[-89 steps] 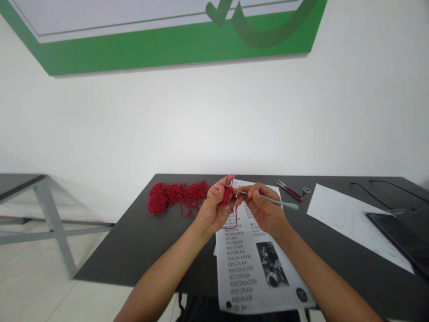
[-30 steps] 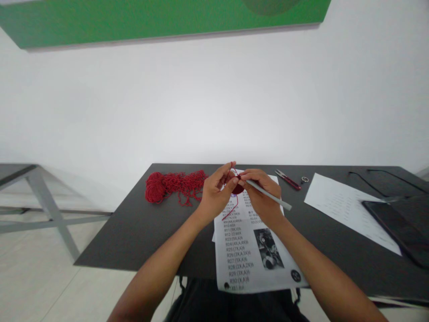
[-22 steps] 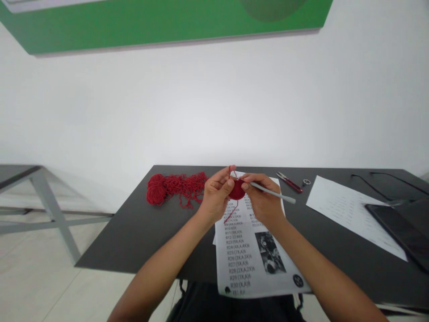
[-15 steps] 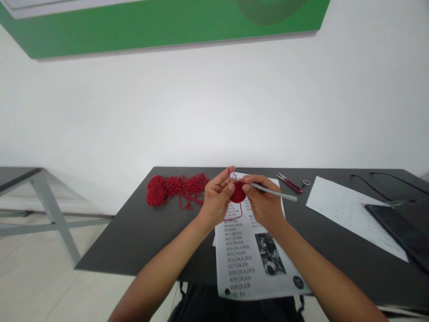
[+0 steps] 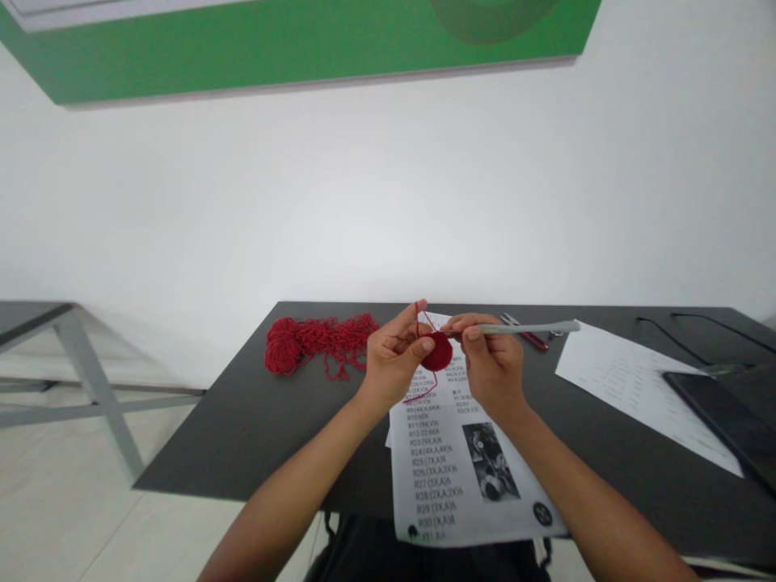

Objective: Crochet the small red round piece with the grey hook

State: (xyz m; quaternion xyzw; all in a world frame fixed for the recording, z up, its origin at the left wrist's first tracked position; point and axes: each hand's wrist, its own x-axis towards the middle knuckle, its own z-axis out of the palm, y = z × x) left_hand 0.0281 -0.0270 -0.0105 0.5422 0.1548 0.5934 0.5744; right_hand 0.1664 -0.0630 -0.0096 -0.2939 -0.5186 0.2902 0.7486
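Note:
A small round piece of red crochet work (image 5: 436, 352) is pinched at its left edge by my left hand (image 5: 395, 354). Red yarn loops over that hand's raised index finger and runs down to the piece. My right hand (image 5: 494, 360) grips a crochet hook with a grey handle (image 5: 533, 327), which points out to the right. The hook's thin metal end meets the top edge of the red piece; its tip is too small to make out. A loose strand hangs below the piece, over a printed pattern sheet (image 5: 436, 477) with rows of text and a dark photo.
On the dark table (image 5: 291, 428), a ball of red yarn (image 5: 282, 346) with a loose tangle lies left of my hands. Behind my right hand are small red-handled scissors (image 5: 537, 341). A second paper (image 5: 636, 388), a black phone (image 5: 715, 420) and glasses (image 5: 672, 341) lie at right.
My right hand has moved slightly right, away from the red piece, and its wrist has turned. The hook's handle has swung up to nearly level and reaches farther right.

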